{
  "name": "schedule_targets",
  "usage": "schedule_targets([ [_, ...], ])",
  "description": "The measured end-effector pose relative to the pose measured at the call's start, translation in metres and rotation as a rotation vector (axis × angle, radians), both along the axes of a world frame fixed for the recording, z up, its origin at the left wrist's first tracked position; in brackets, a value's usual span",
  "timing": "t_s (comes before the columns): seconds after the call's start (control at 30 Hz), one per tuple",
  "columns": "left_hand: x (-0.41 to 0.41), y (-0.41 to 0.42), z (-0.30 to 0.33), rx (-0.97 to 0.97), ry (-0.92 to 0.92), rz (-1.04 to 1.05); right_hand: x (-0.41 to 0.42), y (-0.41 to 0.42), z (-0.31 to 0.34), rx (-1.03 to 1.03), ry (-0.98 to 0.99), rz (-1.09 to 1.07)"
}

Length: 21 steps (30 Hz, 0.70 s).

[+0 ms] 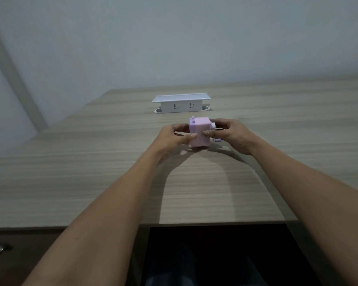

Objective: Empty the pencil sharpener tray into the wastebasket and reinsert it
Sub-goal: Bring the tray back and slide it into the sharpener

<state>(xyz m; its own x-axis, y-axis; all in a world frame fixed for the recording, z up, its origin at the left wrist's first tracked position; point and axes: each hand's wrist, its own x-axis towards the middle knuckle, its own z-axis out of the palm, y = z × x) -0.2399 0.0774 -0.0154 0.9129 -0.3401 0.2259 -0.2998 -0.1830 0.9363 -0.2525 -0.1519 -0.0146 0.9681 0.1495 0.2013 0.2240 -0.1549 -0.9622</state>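
Note:
A small lilac pencil sharpener (pixel 201 129) stands on the wooden desk (pixel 112 172), box-shaped, with a white crank part on its right side. My left hand (pixel 174 137) grips its left side, thumb on the near face. My right hand (pixel 232 135) holds its right side, thumb pressed on the near face and fingers around the crank end. The tray is not visible apart from the body. No wastebasket is in view.
A white pop-up socket box (pixel 181 104) with two outlets stands on the desk just behind the sharpener. The wall rises behind the desk. The desk's near edge is close to me, with a dark gap below it and a drawer front at lower left.

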Motion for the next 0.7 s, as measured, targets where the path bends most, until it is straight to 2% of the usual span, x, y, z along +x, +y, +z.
schedule_targets([
  [0.4,0.109,-0.039,0.039,0.049,-0.053,0.018,0.107,-0.036,0.043,-0.023,-0.041,-0.037],
  [0.7,0.199,-0.076,0.027,0.143,-0.048,0.018,0.195,-0.071,0.026,-0.089,-0.035,-0.066],
])
